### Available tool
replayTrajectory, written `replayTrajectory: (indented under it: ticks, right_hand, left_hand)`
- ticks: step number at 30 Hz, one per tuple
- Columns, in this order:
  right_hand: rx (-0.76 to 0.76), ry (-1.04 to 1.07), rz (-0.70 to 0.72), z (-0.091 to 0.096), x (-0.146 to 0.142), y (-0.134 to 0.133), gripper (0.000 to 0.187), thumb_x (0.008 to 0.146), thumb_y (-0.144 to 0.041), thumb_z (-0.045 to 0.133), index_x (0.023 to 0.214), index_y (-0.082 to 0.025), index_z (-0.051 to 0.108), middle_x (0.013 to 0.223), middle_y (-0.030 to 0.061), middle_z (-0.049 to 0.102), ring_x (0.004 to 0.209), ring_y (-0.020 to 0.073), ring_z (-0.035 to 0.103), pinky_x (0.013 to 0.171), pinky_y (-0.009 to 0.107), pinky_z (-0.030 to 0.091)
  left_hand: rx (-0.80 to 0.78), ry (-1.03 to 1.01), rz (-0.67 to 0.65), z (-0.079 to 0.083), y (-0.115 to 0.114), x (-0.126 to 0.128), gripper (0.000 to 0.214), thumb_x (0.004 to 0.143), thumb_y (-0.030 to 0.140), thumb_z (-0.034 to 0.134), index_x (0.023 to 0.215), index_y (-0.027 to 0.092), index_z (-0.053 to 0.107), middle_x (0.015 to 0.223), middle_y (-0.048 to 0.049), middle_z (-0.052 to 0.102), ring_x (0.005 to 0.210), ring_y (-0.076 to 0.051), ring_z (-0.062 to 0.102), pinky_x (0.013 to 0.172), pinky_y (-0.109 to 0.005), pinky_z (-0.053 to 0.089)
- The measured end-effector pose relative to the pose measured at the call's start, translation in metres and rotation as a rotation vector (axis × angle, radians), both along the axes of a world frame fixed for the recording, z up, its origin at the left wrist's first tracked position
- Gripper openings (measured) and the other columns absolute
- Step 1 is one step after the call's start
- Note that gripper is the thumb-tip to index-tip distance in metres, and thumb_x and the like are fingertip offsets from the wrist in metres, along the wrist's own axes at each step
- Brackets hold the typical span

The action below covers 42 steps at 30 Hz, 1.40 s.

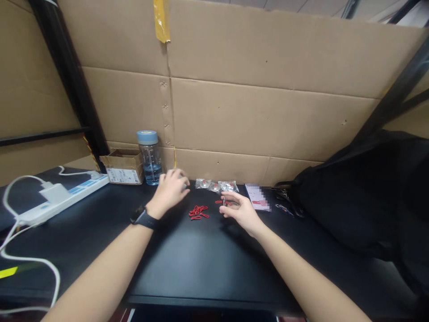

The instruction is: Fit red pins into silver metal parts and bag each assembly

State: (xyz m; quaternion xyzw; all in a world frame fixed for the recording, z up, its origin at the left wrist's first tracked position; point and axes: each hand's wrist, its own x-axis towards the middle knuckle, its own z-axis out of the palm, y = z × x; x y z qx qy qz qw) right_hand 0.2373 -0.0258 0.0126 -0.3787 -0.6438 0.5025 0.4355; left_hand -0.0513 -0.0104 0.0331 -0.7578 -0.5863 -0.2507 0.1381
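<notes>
My right hand (241,212) pinches a small, thin, shiny piece (224,202) edge-on between thumb and fingers; it looks like metal. Red cord loops (219,202) lie by those fingertips. To the left, my left hand (170,190), with a black watch on its wrist, has curled fingers around something greyish that they mostly hide. A pile of red cord loops (199,212) rests on the black table (201,264) between the hands. Behind them are several small clear plastic bags (228,186) with silvery and red contents.
A water bottle (150,158) and an open cardboard box (124,167) stand back left, beside a white power strip (67,199) with cables. On the right are a pale card (256,197), keys (284,209) and a black bag (362,201). Cardboard walls (251,120) rise behind.
</notes>
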Motion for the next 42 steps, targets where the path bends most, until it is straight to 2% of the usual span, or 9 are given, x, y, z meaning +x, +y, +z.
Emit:
replayTrajectory:
  ticks: [3,6,12,20,24,27,33,38,42]
  right_hand:
    - [0.027,-0.044,0.001,-0.005,0.003,0.004,0.053,0.074,-0.032,0.082,0.123,-0.025,0.064,0.128,0.0112,0.063,0.074,0.0161,0.073,0.067,0.033,0.061]
    - [0.048,-0.060,0.019,-0.007,0.006,0.007,0.053,0.075,-0.032,0.081,0.124,-0.026,0.062,0.129,0.0108,0.062,0.074,0.0154,0.073,0.068,0.032,0.061]
    - [0.093,-0.061,-0.001,-0.003,0.011,0.011,0.052,0.077,-0.034,0.078,0.125,-0.026,0.061,0.134,0.0114,0.060,0.074,0.0142,0.072,0.067,0.031,0.061]
    - [0.097,-0.058,-0.068,0.010,0.023,0.017,0.057,0.075,-0.034,0.078,0.128,-0.023,0.060,0.135,0.0121,0.062,0.066,0.0121,0.071,0.060,0.026,0.058]
    - [0.165,-0.102,-0.081,0.015,0.030,0.020,0.055,0.077,-0.031,0.078,0.130,-0.024,0.062,0.130,0.0104,0.067,0.076,0.0159,0.074,0.073,0.030,0.060]
    - [0.238,-0.112,-0.090,0.017,0.033,0.023,0.051,0.078,-0.030,0.079,0.127,-0.023,0.065,0.126,0.0098,0.070,0.092,0.0204,0.075,0.085,0.033,0.060]
    - [0.306,-0.125,-0.106,0.020,0.038,0.026,0.051,0.077,-0.030,0.080,0.126,-0.020,0.067,0.126,0.0109,0.071,0.108,0.0240,0.071,0.096,0.038,0.058]
    - [0.338,-0.201,-0.084,0.025,0.040,0.023,0.050,0.078,-0.028,0.079,0.126,-0.021,0.067,0.125,0.0092,0.071,0.100,0.0219,0.072,0.090,0.036,0.060]
    - [0.327,-0.306,-0.042,0.029,0.042,0.019,0.054,0.076,-0.029,0.080,0.127,-0.023,0.068,0.125,0.0093,0.071,0.098,0.0245,0.072,0.070,0.030,0.062]
  left_hand:
    - [0.008,0.011,0.077,-0.011,0.017,-0.041,0.018,0.080,0.029,0.073,0.098,0.031,0.072,0.131,-0.0073,0.056,0.127,-0.034,0.040,0.100,-0.049,0.033]
    - [-0.020,0.007,0.065,-0.022,0.026,-0.057,0.015,0.078,0.029,0.074,0.092,0.031,0.075,0.130,-0.0064,0.057,0.126,-0.034,0.042,0.100,-0.048,0.033]
    - [0.096,0.025,0.074,-0.017,0.025,-0.045,0.015,0.090,0.025,0.058,0.093,0.027,0.072,0.128,-0.0074,0.062,0.127,-0.031,0.044,0.101,-0.048,0.030]
    - [0.204,-0.024,0.069,-0.008,0.021,-0.040,0.018,0.093,0.028,0.053,0.091,0.023,0.071,0.118,-0.0087,0.070,0.118,-0.031,0.053,0.096,-0.047,0.031]
    - [0.252,-0.064,-0.027,0.002,0.013,-0.022,0.016,0.097,0.028,0.052,0.094,0.022,0.067,0.106,-0.0059,0.074,0.105,-0.025,0.064,0.092,-0.042,0.031]
    - [0.241,-0.076,-0.187,0.006,0.000,0.008,0.017,0.102,0.030,0.049,0.102,0.022,0.064,0.097,-0.0024,0.076,0.087,-0.019,0.068,0.092,-0.039,0.030]
    - [0.103,-0.007,-0.524,-0.008,-0.028,0.080,0.019,0.106,0.027,0.043,0.106,0.021,0.061,0.102,-0.0026,0.074,0.090,-0.015,0.065,0.090,-0.035,0.031]
    - [0.038,0.120,-0.642,-0.021,-0.032,0.096,0.020,0.104,0.022,0.047,0.105,0.024,0.067,0.106,-0.0030,0.070,0.104,-0.017,0.060,0.089,-0.036,0.029]
    - [0.062,0.139,-0.596,-0.021,-0.028,0.087,0.016,0.100,0.028,0.057,0.102,0.027,0.072,0.108,-0.0053,0.066,0.108,-0.022,0.057,0.088,-0.037,0.031]
